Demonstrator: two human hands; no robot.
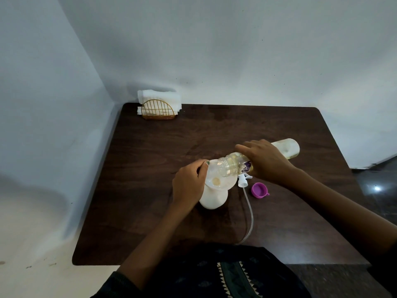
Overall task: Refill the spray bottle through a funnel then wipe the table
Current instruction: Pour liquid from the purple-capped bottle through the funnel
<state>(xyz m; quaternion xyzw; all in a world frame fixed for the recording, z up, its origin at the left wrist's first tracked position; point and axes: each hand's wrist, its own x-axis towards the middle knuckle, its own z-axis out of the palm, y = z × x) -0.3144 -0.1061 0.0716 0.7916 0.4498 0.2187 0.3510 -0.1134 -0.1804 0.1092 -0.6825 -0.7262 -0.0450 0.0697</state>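
White opaque plastic spray bottle [206, 200], round-bodied and narrowing upward, standing upright on the dark brown wooden table [150, 158], directly under the left hand [189, 186]. Topped by a translucent plastic funnel [217, 179], wide-mouthed, with a small pool of pale yellow liquid at its throat. Left hand curled round the near-left rim of the funnel, thumb and fingers pinching the edge, wrist lying over the bottle's shoulder.

Just right of that hand, a clear plastic refill bottle [285, 148] with yellowish liquid and a purple-printed label, tipped almost level, open threaded neck hanging over the funnel's bowl. Right hand [266, 160] wrapped over its middle from above, fingers curled round the body, base of the bottle jutting out beyond the knuckles toward the far right.

Below the right hand, a white trigger spray head [242, 179] lying on the table just beside the funnel, its thin clear dip tube [250, 216] trailing toward the near edge. Slightly right of that, under the right wrist, a small purple plastic cap [258, 190], open side up.

Far beyond the left hand, in the back corner, a gold wire napkin holder [158, 110] stuffed with white folded paper napkins [159, 96], against the pale wall.
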